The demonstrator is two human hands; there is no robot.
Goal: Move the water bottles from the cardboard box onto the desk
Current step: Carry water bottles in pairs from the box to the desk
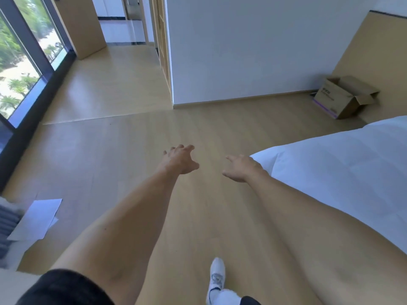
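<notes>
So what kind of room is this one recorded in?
Probably a bedroom or hotel room: a white-covered bed, pale wood floor, a floor-to-ceiling window and an open cardboard box by the wall.

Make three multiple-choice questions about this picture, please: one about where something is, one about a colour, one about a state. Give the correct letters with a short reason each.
1. Where is the cardboard box?
A. on the bed
B. on the floor by the wall, at the far right
C. beside the window

2. What colour is the shoe?
A. white
B. black
C. red

3. How are the left hand and right hand?
A. both grip bottles
B. one holds the box
C. both open, holding nothing

Answers:
1 B: the box stands on the wooden floor against the wall, beyond the bed.
2 A: the shoe is white.
3 C: the fingers are spread over the floor, with nothing in them.
</notes>
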